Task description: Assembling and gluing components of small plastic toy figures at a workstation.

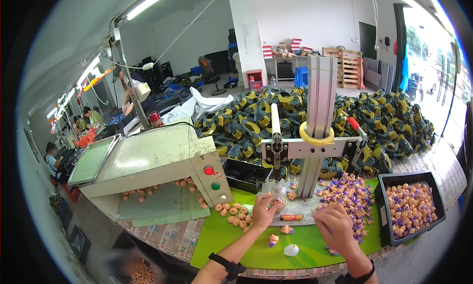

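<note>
My left hand (264, 211) is at the foot of the hand press (318, 107), its fingers closed around a small peach toy part (277, 204) beneath a clear, pale fixture. To the right, my right hand (336, 225) hovers above the green mat (224, 252) with curled fingers; whatever they hold, if anything, is hidden. An orange-red tube (291, 217) lies on the metal base plate between my hands. Nearer me are two small toy figures (273, 240) and a white rounded piece (291, 250). Round peach doll heads (241, 216) lie left of my left hand.
Peach-and-purple toy figures (352, 200) are heaped right of the press, beside a black bin (384, 225) full of them. A metal box machine (148, 161) with red and green buttons stands left. Behind lie a black tray (236, 178) and piled yellow-grey toy vehicles (246, 121).
</note>
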